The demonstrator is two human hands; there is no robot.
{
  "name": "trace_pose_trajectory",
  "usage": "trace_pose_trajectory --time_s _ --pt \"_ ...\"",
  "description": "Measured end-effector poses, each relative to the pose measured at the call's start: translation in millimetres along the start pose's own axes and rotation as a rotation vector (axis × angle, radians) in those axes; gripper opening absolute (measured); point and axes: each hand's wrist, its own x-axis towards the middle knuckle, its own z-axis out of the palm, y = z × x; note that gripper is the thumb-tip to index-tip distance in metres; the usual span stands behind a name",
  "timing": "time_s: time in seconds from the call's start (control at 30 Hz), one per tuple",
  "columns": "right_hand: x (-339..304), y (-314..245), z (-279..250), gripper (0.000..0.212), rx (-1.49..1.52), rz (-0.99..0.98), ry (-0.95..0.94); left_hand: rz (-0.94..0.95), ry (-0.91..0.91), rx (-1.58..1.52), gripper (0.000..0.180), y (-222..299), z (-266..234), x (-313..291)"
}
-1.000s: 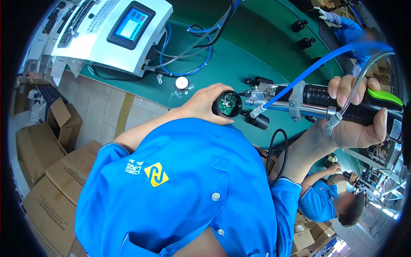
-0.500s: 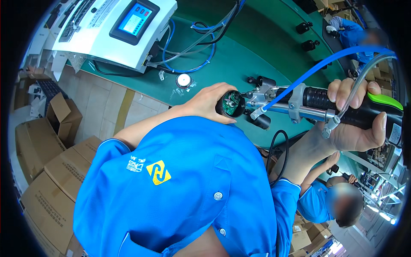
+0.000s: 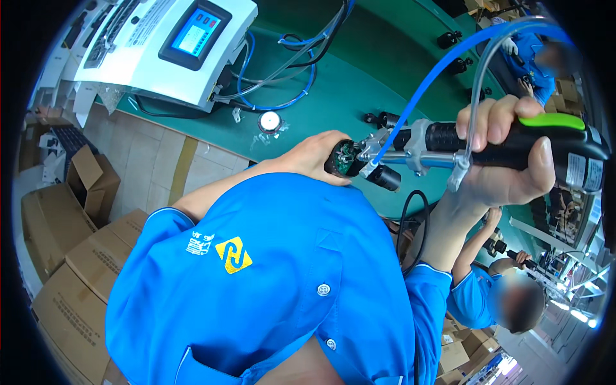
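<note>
Left hand (image 3: 319,155) wraps black cup (image 3: 333,168), green board (image 3: 346,154) inside, by green table (image 3: 333,96). Right hand (image 3: 510,183) grips screwdriver (image 3: 441,136), tip at cup's mouth. Best: cup still, screwdriver straight, gentle push.

And there on your blue shirt (image 3: 276,308), white characters (image 3: 199,243) sit beside a yellow diamond emblem (image 3: 225,253)! Over at the left edge of the desk (image 3: 359,83), your white machine (image 3: 141,74) carries small dark print (image 3: 152,22), its blue screen (image 3: 192,40) showing lettering too fine to read. White labels (image 3: 584,172) mark the black tool (image 3: 552,144) in your right hand (image 3: 507,184); dark printed lines (image 3: 77,328) cross a cardboard box (image 3: 64,305).
</note>
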Motion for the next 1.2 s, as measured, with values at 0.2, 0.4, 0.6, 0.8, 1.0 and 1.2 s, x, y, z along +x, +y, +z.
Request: trace_pose_trajectory --time_s 0.2,0.4,0.6,0.8,1.0,1.2 --pt "17 -51 -8 0.047 -0.032 -0.078 -0.169 -0.102 0.101 -0.024 0.066 -7 -2 -4" --pt "8 -44 -10 0.048 -0.057 -0.037 -0.260 -0.079 0.161 -0.043 0.065 1 -5 -8" --pt "-2 -26 -13 0.047 0.002 -0.059 -0.115 -0.038 0.147 -0.023 0.064 4 -4 -9" --pt "-6 -17 -11 0.044 0.022 -0.050 -0.047 -0.022 0.128 0.002 0.066 4 -4 -9" --pt "-8 -16 -10 0.044 0.000 -0.058 -0.035 -0.003 0.117 0.024 0.066 1 -2 -9" --pt "-8 -13 -13 0.042 0.011 -0.054 -0.050 0.003 0.110 0.041 0.066 -1 -1 -8"
